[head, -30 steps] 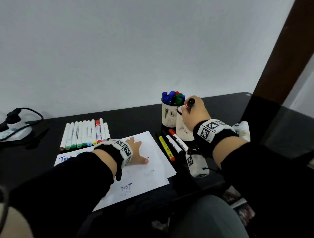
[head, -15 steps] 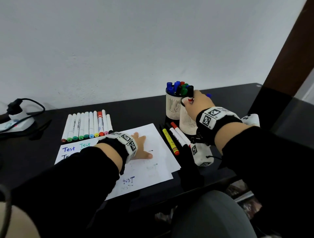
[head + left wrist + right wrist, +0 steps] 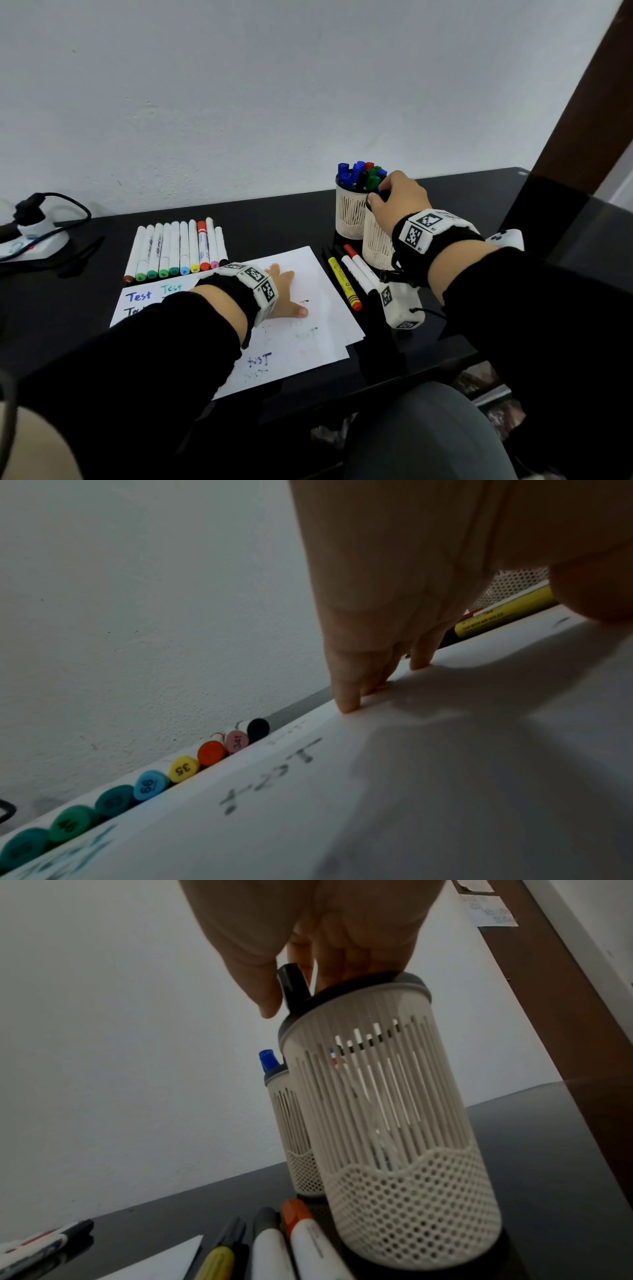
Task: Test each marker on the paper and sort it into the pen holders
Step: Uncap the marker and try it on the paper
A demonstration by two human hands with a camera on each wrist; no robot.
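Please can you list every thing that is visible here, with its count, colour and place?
Paper: two overlapping white sheets, table centre.
Capped markers: ten, white barrels, row behind paper.
Loose markers: about four, right of paper.
Near pen holder: one, beige, few markers.
Far pen holder: one, beige, blue, green, red caps.
Black-capped marker: one, entering near holder.
Table: black.
Power adapter: far left.
Left hand: flat on paper.
Right hand: fingers on marker.

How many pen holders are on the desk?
2. The back holder, full of markers, stands nearer the wall; the near holder stands just in front, where the right hand holds a black marker.
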